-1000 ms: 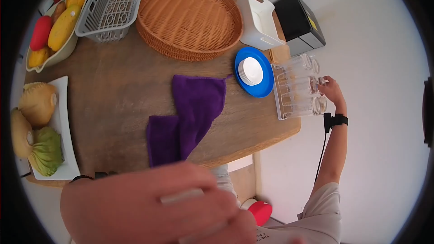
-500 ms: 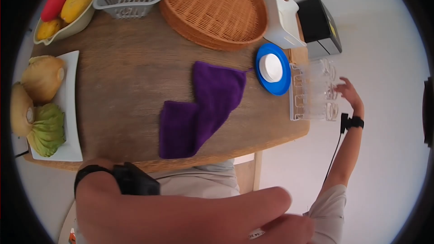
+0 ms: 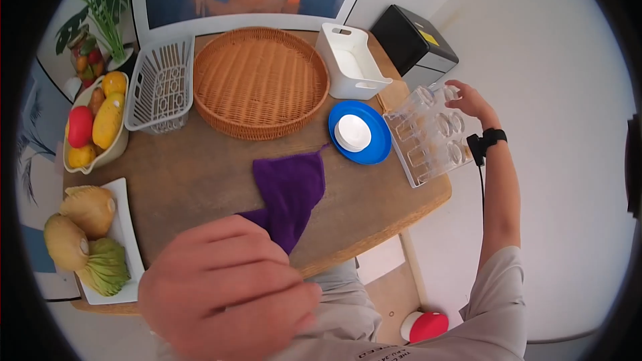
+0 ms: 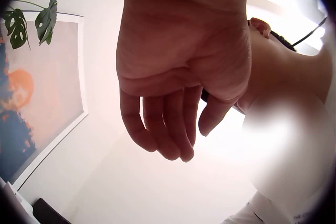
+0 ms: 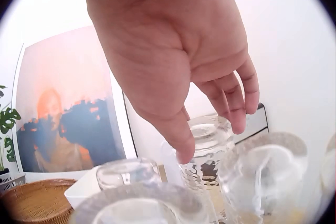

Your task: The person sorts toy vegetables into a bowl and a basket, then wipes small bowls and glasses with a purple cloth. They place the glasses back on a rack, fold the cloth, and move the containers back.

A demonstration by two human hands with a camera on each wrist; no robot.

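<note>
Upturned clear drinking glasses (image 3: 443, 124) stand in a white wire rack (image 3: 416, 175) at the table's right end. My right hand (image 3: 470, 101) is at the far end of the rack, with thumb and fingers around the base of one glass (image 5: 207, 140). The thumb (image 5: 182, 148) lies against its near side in the right wrist view; the fingers reach behind it. My left hand (image 3: 231, 287) is raised close to the head camera over the table's front edge. Its palm (image 4: 184, 50) is bare in the left wrist view, fingers loosely bent around nothing.
A blue plate (image 3: 381, 140) with white small dishes (image 3: 352, 132) sits beside the rack. A purple cloth (image 3: 291, 187) lies mid-table. Behind are a wicker tray (image 3: 261, 83), grey basket (image 3: 160, 87), white bin (image 3: 351, 60) and fruit bowl (image 3: 124, 144). A white platter (image 3: 127, 227) holds produce.
My right hand has moved from the middle of the rack to a glass at its far end, lifting off between. The left hand has shifted in front of the camera. The head view has tilted.
</note>
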